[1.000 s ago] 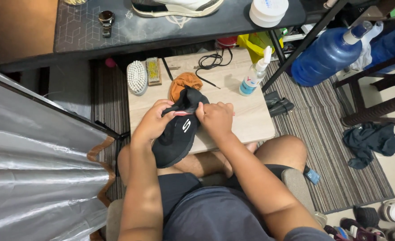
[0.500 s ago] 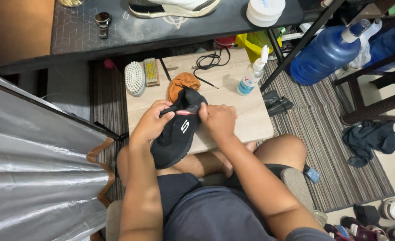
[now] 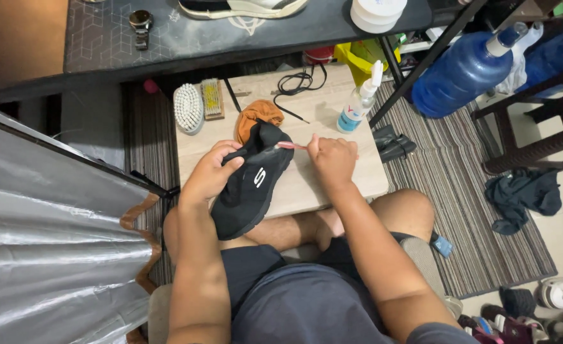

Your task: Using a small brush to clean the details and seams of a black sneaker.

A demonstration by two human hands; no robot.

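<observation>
A low wooden table (image 3: 332,185) stands in front of the seated person, and several things lie on its far half. At the far left corner is a white oval scrub brush (image 3: 188,108), with a smaller wooden-backed brush (image 3: 212,99) just beside it. An orange cloth (image 3: 256,116) lies bunched near the middle, touching the far end of the black shoe (image 3: 253,181). A black cord (image 3: 300,83) is coiled toward the back edge, and a clear spray bottle (image 3: 360,100) with a white nozzle stands at the far right. Past the table runs a dark desk (image 3: 186,38); a large blue water jug (image 3: 463,73) lies on the striped rug (image 3: 459,178) to the right. A silver reflector (image 3: 46,242) fills the left side.

The shoe lies over the table's near edge, its long axis slanting from the near left, above the person's knee, to the far right by the cloth. Which end is the toe I cannot tell. The left hand (image 3: 210,173) is closed around the shoe's left side, fingers curled over its upper. The right hand (image 3: 333,159) is closed on a small pink-handled brush (image 3: 292,146), whose tip touches the shoe's far end.
</observation>
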